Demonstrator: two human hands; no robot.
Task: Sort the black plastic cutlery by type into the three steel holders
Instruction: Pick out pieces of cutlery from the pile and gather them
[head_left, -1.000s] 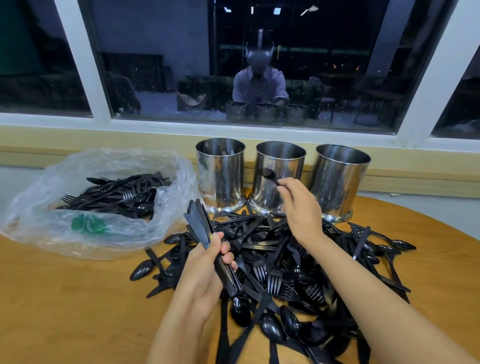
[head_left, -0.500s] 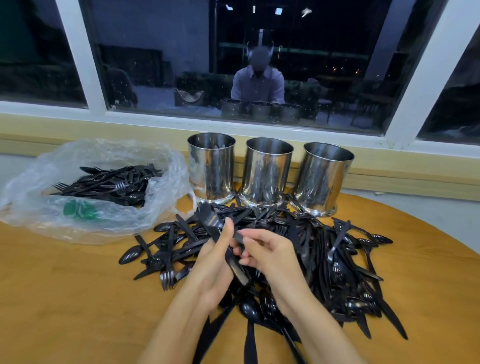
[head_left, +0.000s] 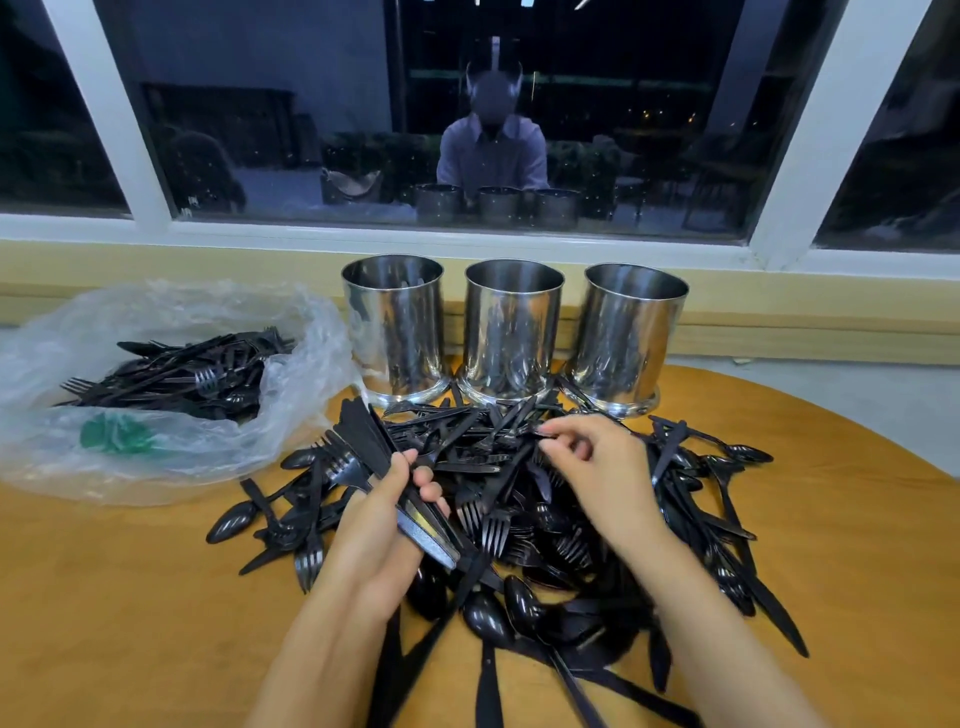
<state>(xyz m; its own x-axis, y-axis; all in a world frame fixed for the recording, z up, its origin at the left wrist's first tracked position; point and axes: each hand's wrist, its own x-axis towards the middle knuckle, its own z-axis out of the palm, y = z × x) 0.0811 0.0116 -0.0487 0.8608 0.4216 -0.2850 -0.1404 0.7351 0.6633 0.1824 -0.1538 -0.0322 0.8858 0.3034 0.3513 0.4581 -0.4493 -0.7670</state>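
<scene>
A big heap of black plastic cutlery (head_left: 519, 499) covers the middle of the wooden table (head_left: 130, 597): forks, spoons and knives mixed. Behind it stand three steel holders, left (head_left: 396, 332), middle (head_left: 511, 332) and right (head_left: 626, 338). My left hand (head_left: 384, 525) grips a bundle of black knives (head_left: 374, 447), blades pointing up and away. My right hand (head_left: 597, 467) hovers over the heap's far part, fingers curled, fingertips pinching at a piece of cutlery near the top of the pile; which piece it is I cannot tell.
A clear plastic bag (head_left: 156, 447) with more black cutlery lies at the left. A window sill and dark window run behind the holders. Loose knives and spoons reach the table's near edge and far right.
My right hand has moved from beside the left hand's bundle out to the far part of the heap. The left hand still holds the knives.
</scene>
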